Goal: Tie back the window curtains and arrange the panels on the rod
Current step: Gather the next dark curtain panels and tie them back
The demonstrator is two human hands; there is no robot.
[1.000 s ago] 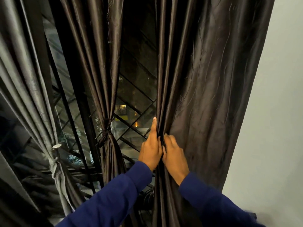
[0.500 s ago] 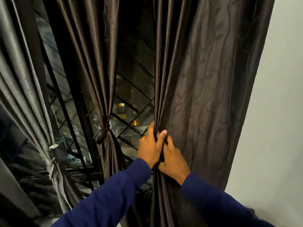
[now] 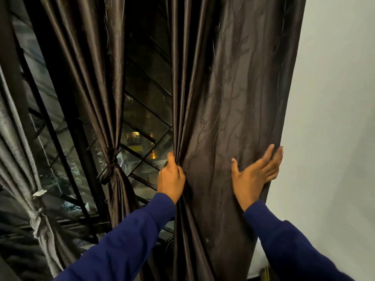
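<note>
A dark brown curtain panel hangs loose on the right, next to the wall. My left hand grips the gathered pleats at its left edge. My right hand lies flat on the panel near its right edge, fingers stretched out and blurred. A second brown panel hangs in the middle, knotted with a tie at its waist. A grey panel at the far left is bound with a grey tie. The rod is out of view.
A window with a black diagonal metal grille shows between the panels, with lit buildings outside at night. A plain white wall fills the right side. Something dark and frayed lies at the floor by the wall.
My right hand left the pleats beside my left hand and swept right across the panel to its outer edge. My left hand stayed on the gathered folds, and the fabric between is spread wider.
</note>
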